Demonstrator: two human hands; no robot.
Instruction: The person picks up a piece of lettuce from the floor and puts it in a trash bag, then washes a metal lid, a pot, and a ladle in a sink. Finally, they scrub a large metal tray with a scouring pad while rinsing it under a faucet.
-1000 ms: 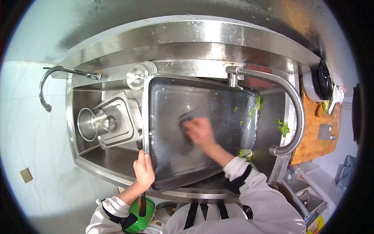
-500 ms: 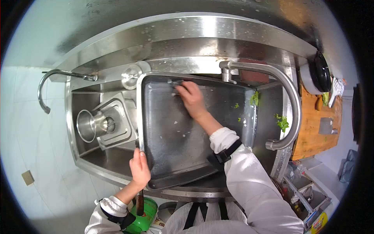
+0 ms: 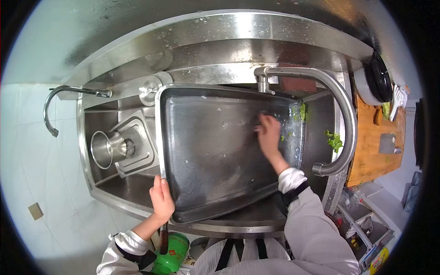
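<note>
Big dark metal tray (image 3: 206,151) lies slanted across the right basin of the sink (image 3: 318,133). Right hand (image 3: 269,134) is down inside the tray's right half, motion-blurred, fingers bent; dark patch at the tips, can't tell if they grasp a pad. Left hand (image 3: 162,200) is at the left rim near the lower corner, fingers curled; dark handle (image 3: 163,240) pokes out below it, can't tell whether rim or handle is clasped. Looks like rubbing down the tray floor. To do it well: left pins the rim firmly so the tray can't skid; right presses flat with even, overlapping strokes, over the whitish specks and into the corners. The right wall needs care, leafy scraps (image 3: 303,112) there; push loose bits one way, don't smear them around. Keep the right sleeve (image 3: 292,179) off the wet metal; mind the faucet (image 3: 350,123) arching over that side.
</note>
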